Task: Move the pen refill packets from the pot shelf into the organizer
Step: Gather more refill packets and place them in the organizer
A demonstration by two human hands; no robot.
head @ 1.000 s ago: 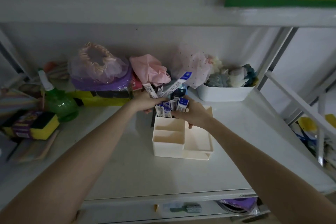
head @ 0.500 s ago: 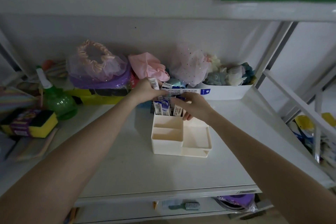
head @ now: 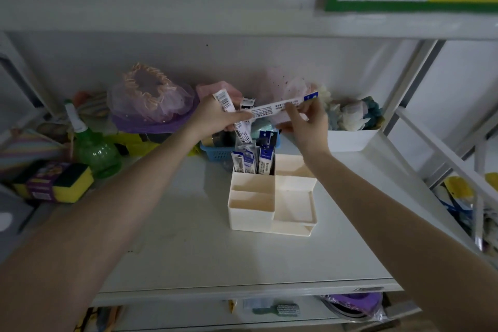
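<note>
A cream organizer [head: 272, 198] with several compartments stands on the white shelf [head: 204, 256]. Several pen refill packets [head: 254, 160] stand upright in its back left compartment. My left hand [head: 215, 117] grips a small bundle of packets [head: 225, 100] above and behind the organizer. One long white packet with a blue end [head: 280, 108] lies nearly level between both hands. My right hand [head: 305, 127] pinches it near its blue end, while its other end rests in my left hand.
A blue mesh basket [head: 219, 152] sits behind the organizer. A white bin [head: 350, 140] of soft items is at the back right, a green spray bottle [head: 93, 149] and sponges [head: 58, 182] at the left. Bagged hair accessories [head: 149, 97] line the back wall.
Both hands have risen away from the organizer's top. The long packet has been lifted higher and now spans between the two hands. The camera has tilted slightly.
</note>
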